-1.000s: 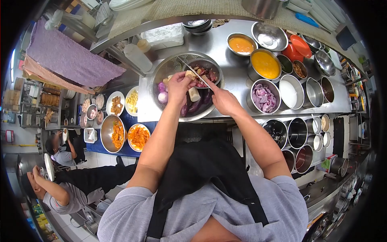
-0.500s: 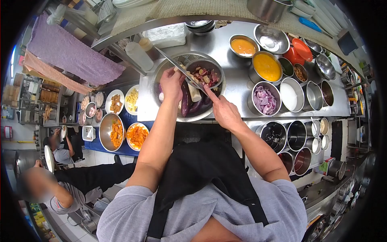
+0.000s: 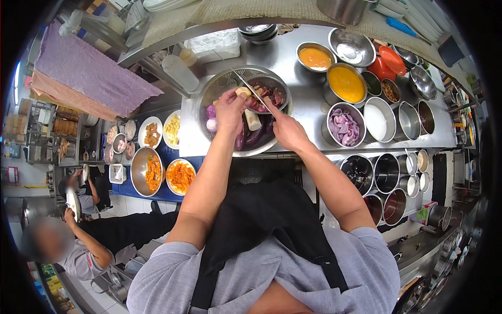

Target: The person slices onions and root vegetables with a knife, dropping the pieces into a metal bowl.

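Note:
My left hand [image 3: 230, 111] pinches a pale yellow piece of ginger [image 3: 243, 92] over the colander. In my right hand [image 3: 291, 132] is a knife [image 3: 253, 89], its long blade slanting up and left beside the ginger. Under the blade, a metal bowl [image 3: 283, 87] holds reddish and brown peelings. This bowl sits in a large perforated colander [image 3: 210, 89]. Dark purple eggplants [image 3: 260, 134] and a thick whitish root piece [image 3: 253, 121] lie in the colander below the bowl. A red onion [image 3: 210, 111] and a whitish peeled onion [image 3: 211, 124] lie at its left side, left of my wrist.
Right of the colander stand pots of orange liquid [image 3: 347, 83], sliced red onion [image 3: 344, 126] and white contents [image 3: 378, 121]. A squeeze bottle [image 3: 179, 72] stands at left. Orange shreds fill a metal bowl [image 3: 152, 172]. Another person [image 3: 94, 251] stands at lower left.
The knife has shifted a little right and down, and my left hand has turned, so the ginger shows more plainly. The person at lower left has moved an arm and the plate.

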{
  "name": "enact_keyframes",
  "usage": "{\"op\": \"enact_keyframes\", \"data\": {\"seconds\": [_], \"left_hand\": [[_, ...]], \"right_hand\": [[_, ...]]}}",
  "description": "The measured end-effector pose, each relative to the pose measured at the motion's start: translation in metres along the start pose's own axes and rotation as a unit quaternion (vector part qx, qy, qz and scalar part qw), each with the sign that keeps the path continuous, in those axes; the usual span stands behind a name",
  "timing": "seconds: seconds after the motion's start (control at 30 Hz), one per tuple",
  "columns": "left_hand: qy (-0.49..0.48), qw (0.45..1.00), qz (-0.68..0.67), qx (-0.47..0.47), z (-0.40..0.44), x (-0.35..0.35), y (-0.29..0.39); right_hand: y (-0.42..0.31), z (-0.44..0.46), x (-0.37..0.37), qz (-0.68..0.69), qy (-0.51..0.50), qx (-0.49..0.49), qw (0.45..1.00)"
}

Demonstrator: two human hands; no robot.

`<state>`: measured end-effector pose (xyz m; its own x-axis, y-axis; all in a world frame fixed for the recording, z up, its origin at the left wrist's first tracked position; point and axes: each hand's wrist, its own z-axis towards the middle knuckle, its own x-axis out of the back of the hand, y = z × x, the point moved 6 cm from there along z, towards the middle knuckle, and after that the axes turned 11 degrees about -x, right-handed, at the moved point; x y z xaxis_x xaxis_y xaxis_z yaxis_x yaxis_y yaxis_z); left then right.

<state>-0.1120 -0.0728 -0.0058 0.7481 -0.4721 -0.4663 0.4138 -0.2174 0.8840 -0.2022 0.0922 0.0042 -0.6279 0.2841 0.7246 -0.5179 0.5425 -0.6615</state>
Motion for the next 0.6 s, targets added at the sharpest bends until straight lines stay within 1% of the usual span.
{"op": "enact_keyframes", "data": {"seconds": [0.07, 0.13, 0.2, 0.3, 0.37, 0.4, 0.47, 0.6], "left_hand": [[-0.008, 1.000, -0.013, 0.004, 0.007, 0.008, 0.005], [-0.004, 0.999, -0.041, 0.034, 0.014, 0.015, 0.004], [-0.003, 1.000, -0.021, 0.017, 0.016, 0.019, 0.007], [-0.011, 0.999, -0.043, 0.015, 0.018, 0.014, 0.011], [0.009, 1.000, 0.003, -0.007, 0.019, 0.013, 0.016], [0.008, 1.000, 0.002, -0.006, 0.020, 0.012, 0.015], [0.027, 0.996, 0.079, -0.027, 0.024, 0.014, 0.015], [0.026, 0.994, 0.098, -0.031, 0.026, 0.011, 0.015]], "right_hand": [[-0.002, -0.005, 0.006, -0.011, 0.003, 0.001, 1.000], [-0.002, -0.015, 0.011, -0.022, 0.007, -0.003, 1.000], [-0.005, -0.023, 0.014, -0.064, 0.012, 0.000, 0.998], [-0.008, -0.034, 0.016, -0.083, 0.022, 0.015, 0.996], [-0.010, -0.039, 0.018, -0.095, 0.018, 0.015, 0.995], [-0.010, -0.041, 0.019, -0.107, 0.014, 0.013, 0.994], [-0.009, -0.043, 0.021, -0.115, 0.019, 0.011, 0.993], [-0.007, -0.044, 0.021, -0.122, 0.024, 0.013, 0.992]]}}
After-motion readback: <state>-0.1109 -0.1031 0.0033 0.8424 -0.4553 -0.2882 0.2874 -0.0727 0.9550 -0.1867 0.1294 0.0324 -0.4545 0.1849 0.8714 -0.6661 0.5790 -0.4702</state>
